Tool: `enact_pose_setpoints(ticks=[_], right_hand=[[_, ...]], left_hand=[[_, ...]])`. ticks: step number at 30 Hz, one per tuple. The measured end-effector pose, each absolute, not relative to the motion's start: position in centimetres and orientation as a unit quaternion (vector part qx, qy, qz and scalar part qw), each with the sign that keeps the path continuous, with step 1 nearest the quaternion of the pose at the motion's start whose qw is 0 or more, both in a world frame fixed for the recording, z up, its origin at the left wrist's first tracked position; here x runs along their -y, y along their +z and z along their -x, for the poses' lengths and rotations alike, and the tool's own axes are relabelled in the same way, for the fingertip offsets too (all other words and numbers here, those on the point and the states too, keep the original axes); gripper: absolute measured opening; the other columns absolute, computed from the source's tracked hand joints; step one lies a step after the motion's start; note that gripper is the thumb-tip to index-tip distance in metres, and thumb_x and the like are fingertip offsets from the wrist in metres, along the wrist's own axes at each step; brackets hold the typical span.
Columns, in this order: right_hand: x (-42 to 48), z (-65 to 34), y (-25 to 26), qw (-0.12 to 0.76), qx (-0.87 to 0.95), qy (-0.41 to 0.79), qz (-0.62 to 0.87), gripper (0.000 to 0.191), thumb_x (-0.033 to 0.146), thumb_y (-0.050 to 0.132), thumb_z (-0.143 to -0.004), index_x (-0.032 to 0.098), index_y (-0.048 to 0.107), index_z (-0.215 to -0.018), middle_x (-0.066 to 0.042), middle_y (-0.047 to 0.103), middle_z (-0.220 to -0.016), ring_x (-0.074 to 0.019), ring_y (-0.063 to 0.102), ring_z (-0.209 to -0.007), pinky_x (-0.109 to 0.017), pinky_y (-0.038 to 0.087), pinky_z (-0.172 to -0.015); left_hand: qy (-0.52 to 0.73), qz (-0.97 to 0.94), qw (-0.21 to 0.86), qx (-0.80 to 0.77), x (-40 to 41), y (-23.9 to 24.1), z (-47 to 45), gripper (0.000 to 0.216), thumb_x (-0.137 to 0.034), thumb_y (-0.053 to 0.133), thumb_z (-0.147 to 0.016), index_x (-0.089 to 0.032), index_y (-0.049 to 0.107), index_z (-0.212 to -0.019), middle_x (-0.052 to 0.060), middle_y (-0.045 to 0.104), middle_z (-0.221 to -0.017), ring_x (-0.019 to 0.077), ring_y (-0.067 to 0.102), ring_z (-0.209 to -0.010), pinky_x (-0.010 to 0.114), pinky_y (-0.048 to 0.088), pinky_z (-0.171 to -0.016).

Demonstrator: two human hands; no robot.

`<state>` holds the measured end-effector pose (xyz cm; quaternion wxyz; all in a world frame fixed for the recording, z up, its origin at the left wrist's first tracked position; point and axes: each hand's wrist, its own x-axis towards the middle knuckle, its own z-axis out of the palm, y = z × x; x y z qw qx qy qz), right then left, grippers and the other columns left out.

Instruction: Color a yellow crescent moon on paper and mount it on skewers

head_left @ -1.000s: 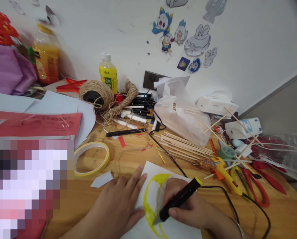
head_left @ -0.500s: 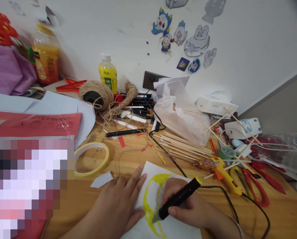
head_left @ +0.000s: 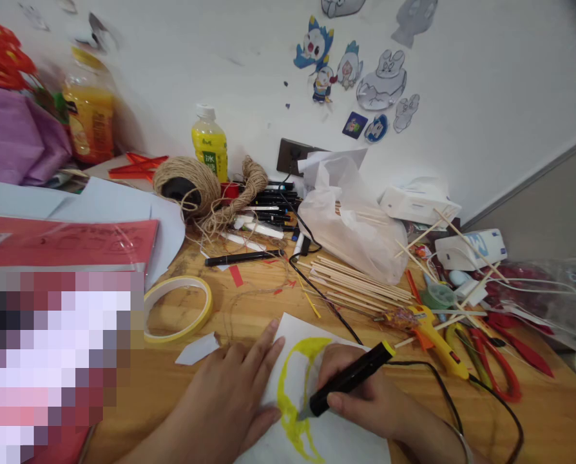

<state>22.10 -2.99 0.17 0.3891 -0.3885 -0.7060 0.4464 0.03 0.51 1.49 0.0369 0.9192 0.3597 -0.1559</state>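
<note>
The right hand was closed around a black corded pen-shaped tool with a yellow rear end, its tip touching the yellow curved outline on a white sheet of paper at the near edge of the wooden table. The left hand lay flat with fingers spread, pressing the left side of that sheet. Beyond the sheet lay 1 ring of yellow tape to the left, a bundle of thin wooden sticks behind, and a yellow glue gun to the right.
</note>
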Motion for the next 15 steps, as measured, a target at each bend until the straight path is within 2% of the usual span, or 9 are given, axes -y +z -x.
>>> enact_pose_setpoints(ticks=[15], right_hand=[[2.99, -22.07, 0.06, 0.399, 0.702, 0.446, 0.386, 0.031, 0.045, 0.059, -0.088, 0.016, 0.067, -0.081, -0.004, 0.062, -0.071, -0.0155, 0.056, -0.066, -0.027, 0.043, -0.062]], left_hand=[[-0.153, -0.920, 0.030, -0.360, -0.57, 1.38, -0.05, 0.065, -0.036, 0.053, -0.087, -0.019, 0.030, -0.146, 0.015, 0.019, -0.154, 0.0303, 0.061, -0.100, 0.045, 0.055, -0.079]])
